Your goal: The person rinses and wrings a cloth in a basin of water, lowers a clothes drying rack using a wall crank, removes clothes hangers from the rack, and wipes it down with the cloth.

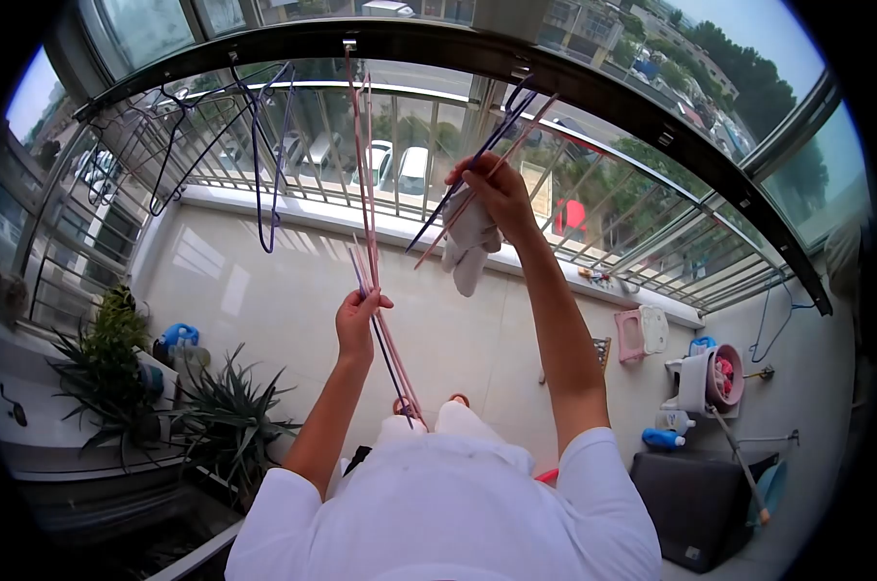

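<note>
Starting far L: leafy plant (117, 324), then blue jug (179, 334) on tile floor (458, 324); spiky plant (227, 412) nearer cam. Above, dark hangers (258, 184) hang off curved blk rail (429, 41). Next, L hand (359, 320) closed, thumb + fingers pinching a hanger bunch (394, 358), pink + dark, gripped nr its upper end, rest slanting down twd the feet (459, 399). Just above it, pink hangers (367, 169) hang edge-on from rail; can't tell if they touch the bunch. To the R, R hand (497, 189) is up nr rail, fingers closed, pinching a dark hanger (508, 118) + pink hanger (535, 123), both tilted, tops up-R. Dark one's top overlaps rail; can't tell if hooked. Pale cloth (469, 247) hangs limp just below R hand; can't tell which hanger it's on. Further R, well apart from both hands: pink stool (632, 334), blue bottle (663, 439) on its side, dk box (690, 504), pink bucket (732, 387) w/ reddish stuff inside, blue hanger (777, 329) by wall.
</note>
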Available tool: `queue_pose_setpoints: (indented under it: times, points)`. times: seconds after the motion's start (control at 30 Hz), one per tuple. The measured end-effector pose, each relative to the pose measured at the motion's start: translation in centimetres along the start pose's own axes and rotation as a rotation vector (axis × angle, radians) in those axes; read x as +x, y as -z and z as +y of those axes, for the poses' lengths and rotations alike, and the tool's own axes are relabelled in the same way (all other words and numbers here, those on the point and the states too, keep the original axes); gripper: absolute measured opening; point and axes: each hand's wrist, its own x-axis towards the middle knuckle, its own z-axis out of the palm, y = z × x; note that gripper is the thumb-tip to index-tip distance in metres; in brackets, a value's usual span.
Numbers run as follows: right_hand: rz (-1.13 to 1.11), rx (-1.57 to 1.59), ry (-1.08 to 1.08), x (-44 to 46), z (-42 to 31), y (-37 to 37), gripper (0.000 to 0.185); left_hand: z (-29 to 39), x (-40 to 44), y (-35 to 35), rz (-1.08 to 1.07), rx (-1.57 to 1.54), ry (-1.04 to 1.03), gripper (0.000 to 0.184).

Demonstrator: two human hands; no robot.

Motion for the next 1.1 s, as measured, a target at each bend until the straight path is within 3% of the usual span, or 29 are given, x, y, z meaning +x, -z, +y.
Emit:
queue_pose_setpoints:
  times: [0.1, 0.17, 0.47, 0.8, 1.0, 1.1]
  points:
    - [-0.046, -0.132, -0.112, -2.6, 0.1, 0.6, 0.008, -0.6, -0.1, -0.4, 0.020, -0.034, -0.006, 0.013]
    - [-0.210, -0.249, -0.092, -5.7, 1.2, 1.2, 0.008, -0.6, -0.4, -0.6, 0.030, -0.036, 0.006, 0.016]
    - [-0.412, -0.293, -0.622, -19.4, 6.9, 2.6, 0.008, -1.7, -1.4, -7.7, -0.094, -0.014, -0.135, 0.023]
    - [-0.746, -0.758, -0.601, -22.1, 9.0, 1.6, 0.020, -5.1, -4.1, -10.4, -0.107, -0.071, 0.052, 0.023]
    - [-0.808, -0.729, -0.603, -21.0, 9.8, 1.5, 0.030, -4.1, -5.5, -9.1, -0.046, -0.053, 0.034, 0.020]
    - [-0.676, -0.791, -0.585, -16.9, 6.5, 1.8, 0.034, -3.4, -4.7, -6.9, 0.061, -0.106, -0.021, 0.012]
